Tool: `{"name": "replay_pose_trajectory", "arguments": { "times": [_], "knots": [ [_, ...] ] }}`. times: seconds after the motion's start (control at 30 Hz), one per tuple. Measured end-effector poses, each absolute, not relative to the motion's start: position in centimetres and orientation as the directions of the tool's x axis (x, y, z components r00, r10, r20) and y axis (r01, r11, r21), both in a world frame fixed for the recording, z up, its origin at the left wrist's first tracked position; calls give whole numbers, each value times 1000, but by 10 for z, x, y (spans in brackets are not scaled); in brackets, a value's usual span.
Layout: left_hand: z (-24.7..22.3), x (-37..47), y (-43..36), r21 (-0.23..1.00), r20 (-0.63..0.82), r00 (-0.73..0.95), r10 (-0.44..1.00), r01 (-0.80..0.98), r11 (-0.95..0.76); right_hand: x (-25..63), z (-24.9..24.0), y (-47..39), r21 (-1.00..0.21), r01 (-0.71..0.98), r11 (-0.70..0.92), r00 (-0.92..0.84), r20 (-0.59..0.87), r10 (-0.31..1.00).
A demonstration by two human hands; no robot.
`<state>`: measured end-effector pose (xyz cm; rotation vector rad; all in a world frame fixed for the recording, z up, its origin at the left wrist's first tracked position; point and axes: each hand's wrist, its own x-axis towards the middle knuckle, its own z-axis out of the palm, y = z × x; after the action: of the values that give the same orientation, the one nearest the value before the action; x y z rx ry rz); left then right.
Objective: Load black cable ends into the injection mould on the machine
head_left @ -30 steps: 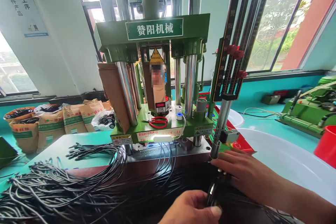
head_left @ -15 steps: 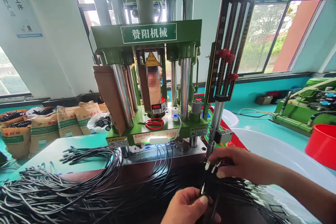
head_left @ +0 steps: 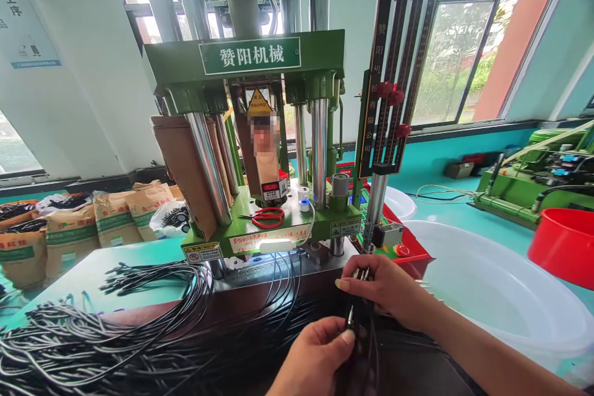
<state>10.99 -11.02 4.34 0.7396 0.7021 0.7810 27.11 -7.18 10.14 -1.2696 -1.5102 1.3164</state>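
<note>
Between thumb and index finger, my left hand pinches a black cable end with a silver metal tip pointing up. Just above and to the right, my right hand is closed on several cable ends with metal tips, their black cables hanging down. The two hands are close but apart. A large pile of black cables spreads over the table at the left, and a looped bundle lies behind it. A few thin cables hang from the front of the green press.
Red-handled scissors rest on the press bed. A cardboard sheet leans at its left column. Right of my hands are a white tub, a red control box and a red bucket. Paper sacks stand at the back left.
My right hand has moved left and slightly up, bringing its gathered cable ends together. My left hand has shifted slightly left. The view has turned a little to the right.
</note>
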Motion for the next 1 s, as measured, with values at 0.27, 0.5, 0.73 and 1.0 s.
{"name": "replay_pose_trajectory", "arguments": {
  "times": [0.27,0.5,0.73,1.0],
  "knots": [
    [48,98,-109,932,-207,426,881,-188,310,274,92,-70,-986,155,-53,-202,-85,976],
    [48,96,-104,965,-196,330,923,-105,242,282,87,-74,-984,175,-46,-167,-75,983],
    [57,94,-102,904,-319,410,854,-141,405,281,89,-79,-983,165,-75,-170,-104,980],
    [69,93,-107,959,-284,433,855,110,262,282,95,-85,-975,199,102,-274,44,961]
  ]
}}
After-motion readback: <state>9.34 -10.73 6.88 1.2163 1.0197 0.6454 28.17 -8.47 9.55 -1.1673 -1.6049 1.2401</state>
